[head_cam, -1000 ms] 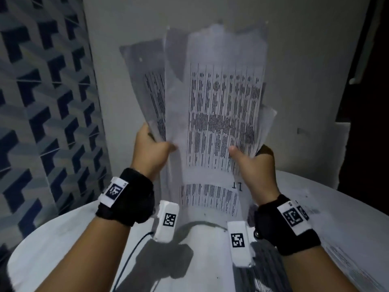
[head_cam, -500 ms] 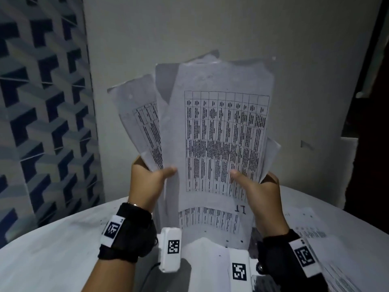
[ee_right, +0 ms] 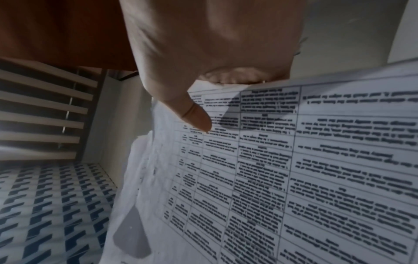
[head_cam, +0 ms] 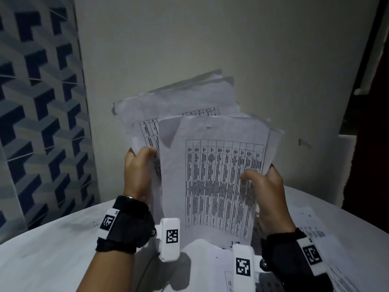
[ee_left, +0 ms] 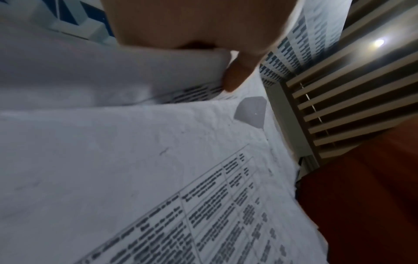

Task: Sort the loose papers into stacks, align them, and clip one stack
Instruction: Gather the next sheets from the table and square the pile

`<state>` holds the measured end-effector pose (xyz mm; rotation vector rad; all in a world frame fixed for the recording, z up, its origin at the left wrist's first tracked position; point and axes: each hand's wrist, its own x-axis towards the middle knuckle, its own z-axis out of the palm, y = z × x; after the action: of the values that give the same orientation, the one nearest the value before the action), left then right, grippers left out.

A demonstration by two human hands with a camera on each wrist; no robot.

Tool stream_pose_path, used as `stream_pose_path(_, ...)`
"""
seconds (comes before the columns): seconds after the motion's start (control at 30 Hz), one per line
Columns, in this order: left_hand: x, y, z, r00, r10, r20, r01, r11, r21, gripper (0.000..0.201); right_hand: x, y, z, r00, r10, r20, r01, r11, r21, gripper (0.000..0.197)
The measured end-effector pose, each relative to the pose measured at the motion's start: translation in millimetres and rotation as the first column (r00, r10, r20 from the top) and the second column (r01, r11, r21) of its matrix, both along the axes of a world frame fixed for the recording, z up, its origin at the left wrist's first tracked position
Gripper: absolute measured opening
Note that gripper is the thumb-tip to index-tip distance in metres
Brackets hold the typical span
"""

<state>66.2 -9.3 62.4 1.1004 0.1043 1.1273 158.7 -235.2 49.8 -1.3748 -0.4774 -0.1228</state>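
Observation:
I hold a fanned bundle of printed papers (head_cam: 212, 175) upright over the white round table (head_cam: 52, 249), lower edge near its top. The front sheet carries a dense printed table; other sheets stick out behind it at the upper left. My left hand (head_cam: 139, 167) grips the bundle's left edge, thumb on a rear sheet (ee_left: 158, 85), as the left wrist view shows. My right hand (head_cam: 261, 186) pinches the right edge, thumb pressed on the front sheet (ee_right: 316, 160), fingers behind. No clip is in view.
More printed sheets (head_cam: 315, 230) lie flat on the table at the right and near the front edge. A pale wall (head_cam: 210, 49) stands close behind, a blue patterned wall (head_cam: 37, 102) at the left, a dark opening at the right.
Both hands have come down with the papers towards the table. The front sheet has slid lower against the rear sheets, which now stick out above and to the left.

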Motion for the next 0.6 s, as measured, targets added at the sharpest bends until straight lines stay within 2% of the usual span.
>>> stream_pose_path(0.1,0,-7,4,1.000,0.008,-0.008,-0.007,0.996,0.088,0.021,2,1,-2,1.000,0.001,-0.028,-0.002,1.000,-0.017,0.017)
stream_pose_path(0.2,-2,-8,6,0.995,0.036,0.095,-0.043,0.997,0.067,0.052,5,1,-3,1.000,0.008,-0.027,-0.008,1.000,-0.011,0.013)
stream_pose_path(0.27,-2,-9,6,0.983,0.017,0.184,-0.027,0.998,0.050,0.078,3,1,-1,0.999,0.029,-0.032,-0.030,0.999,-0.025,0.024)
stream_pose_path(0.3,-1,-7,4,0.977,0.024,0.212,-0.036,0.998,0.054,0.081,3,1,0,0.999,0.042,-0.034,-0.043,0.998,-0.035,0.032)
stream_pose_path(0.4,-3,-11,7,0.968,0.074,0.242,-0.075,0.997,-0.005,0.064,3,3,0,0.999,0.025,-0.048,-0.027,0.999,-0.043,0.040)
stream_pose_path(0.5,-2,-12,7,0.958,0.158,0.239,-0.184,0.979,0.088,0.030,3,4,0,0.999,0.019,-0.043,-0.020,1.000,-0.009,0.037)
stream_pose_path(0.53,0,-10,6,0.959,0.200,0.200,-0.226,0.966,0.121,0.026,3,4,1,0.999,0.022,-0.032,-0.022,1.000,0.002,0.035)
stream_pose_path(0.6,0,-12,7,0.961,0.219,0.167,-0.247,0.955,0.166,0.032,2,5,1,0.999,0.041,-0.023,-0.041,0.999,0.025,0.037)
